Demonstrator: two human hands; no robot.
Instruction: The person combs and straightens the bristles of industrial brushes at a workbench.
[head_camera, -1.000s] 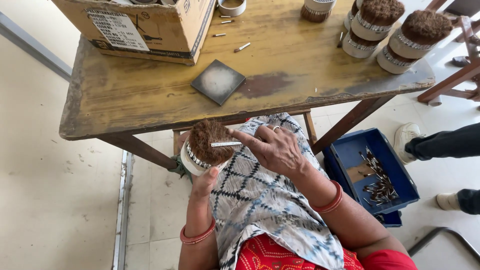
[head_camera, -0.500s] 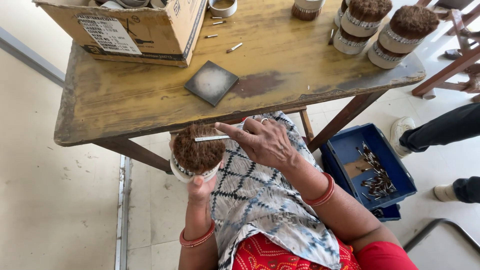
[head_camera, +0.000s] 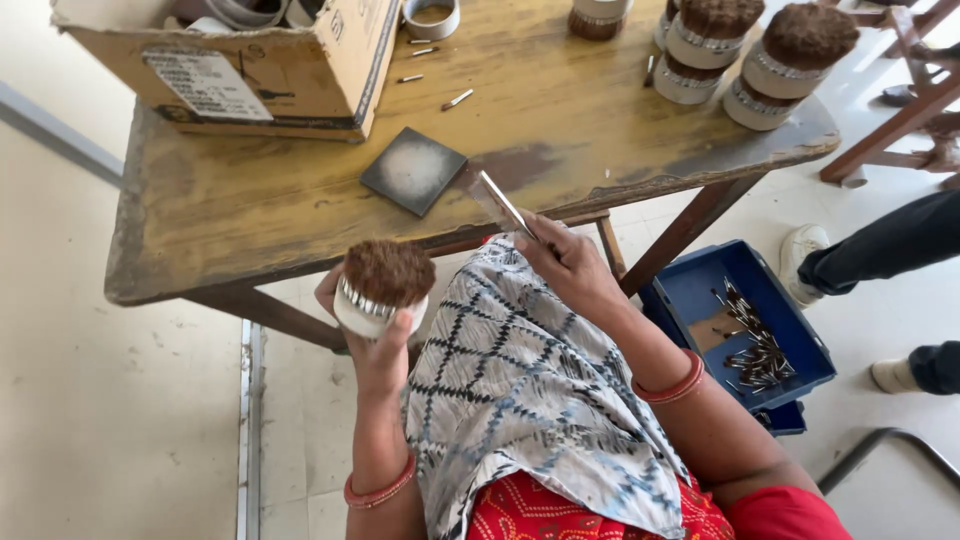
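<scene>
A worn wooden table (head_camera: 300, 215) fills the upper frame, bearing a cardboard box (head_camera: 240, 65) at its far left corner and, at the far right, 4 finished round brushes (head_camera: 745, 50) stacked 2 high. On the floor to the right sits a blue plastic bin (head_camera: 700, 290) holding a loose heap of small metal pins (head_camera: 755, 345). A dark square pad (head_camera: 413, 170) lies near the table's front edge. Below that edge, over a patterned cloth (head_camera: 530, 390) on the person's lap, the left hand (head_camera: 375, 345) is wrapped around a round brush (head_camera: 385, 285), brown bristles up, metal band showing. The right hand (head_camera: 570, 265) is closed on a flat metal blade (head_camera: 500, 203), its tip raised toward the pad and well apart from the brush. Judging by the finished stack, several brushes are done; this 1 appears in mid-dressing.
</scene>
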